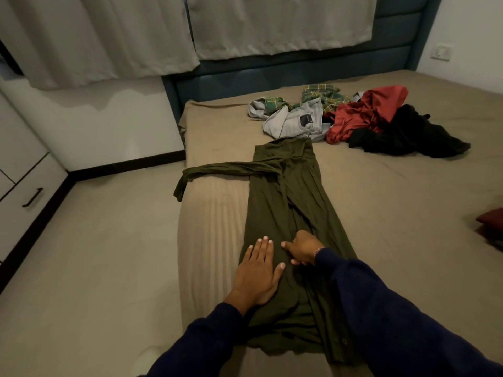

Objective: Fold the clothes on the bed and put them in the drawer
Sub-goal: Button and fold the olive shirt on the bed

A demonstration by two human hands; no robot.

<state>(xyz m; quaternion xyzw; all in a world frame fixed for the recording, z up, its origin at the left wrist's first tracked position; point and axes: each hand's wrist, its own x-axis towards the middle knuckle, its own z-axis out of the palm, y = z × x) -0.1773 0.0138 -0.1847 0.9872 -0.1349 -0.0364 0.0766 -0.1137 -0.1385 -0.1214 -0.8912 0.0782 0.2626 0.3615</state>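
Near the bed's [381,186] left edge, the left hand [257,270] presses flat on the olive garment [275,213] — the right hand [303,247] pinches its fabric. Unfolded clothes [362,121] lie heaped near the headboard edge.

Olive green garment [283,197] flat lengthwise on tan bed [394,202], apparently folded narrow, sleeve leftward.

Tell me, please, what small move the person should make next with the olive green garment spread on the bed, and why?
Probably bring the loose sleeve in across the body. The long olive green garment already lies in a narrow strip on the tan bed sheet, the flat left hand pressing it and the right hand pinching a fold, yet that sleeve sticks out past the bed's edge.
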